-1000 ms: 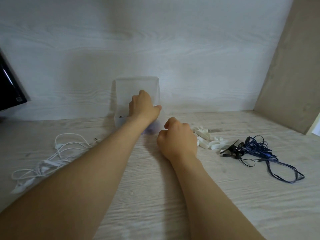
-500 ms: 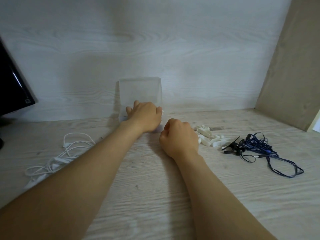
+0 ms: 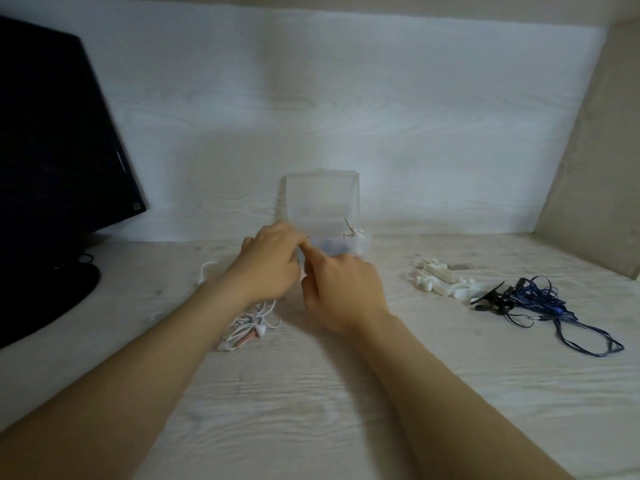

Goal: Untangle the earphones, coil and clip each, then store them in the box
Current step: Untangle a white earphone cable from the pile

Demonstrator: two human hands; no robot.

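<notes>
Plainly, the white earphones (image 3: pixel 252 323) lay in a loose tangle on the counter (image 3: pixel 311 393), just beside our left wrist, with one strand showing on the far side of that arm. The blue earphones (image 3: pixel 540 299) lay well apart to the right, a black clip (image 3: pixel 491 296) touching their left end.

We judged both cords light, limp and a little springy, and likely to knot tighter if tugged by a loop. It seemed better to take one at the plug or a bud and draw the cord through lightly pinched fingers. The thin wire near the buds looked like the fragile part.

The white clips (image 3: pixel 440 278) sat in a small heap between the box (image 3: pixel 341 245) and the blue earphones. They looked stiff and easy to pinch.

The box stood by the wall (image 3: pixel 346 98) with its translucent lid (image 3: pixel 322 199) up and something bluish inside. We reckoned it was light enough to skid if pushed.

Our left hand (image 3: pixel 270 268) and right hand (image 3: pixel 341 292) met at the box's front left corner with fingers curled. Blur hid what either grip closed on, so we could not tell.

A dark monitor (image 3: pixel 52 133) stood far left.
</notes>
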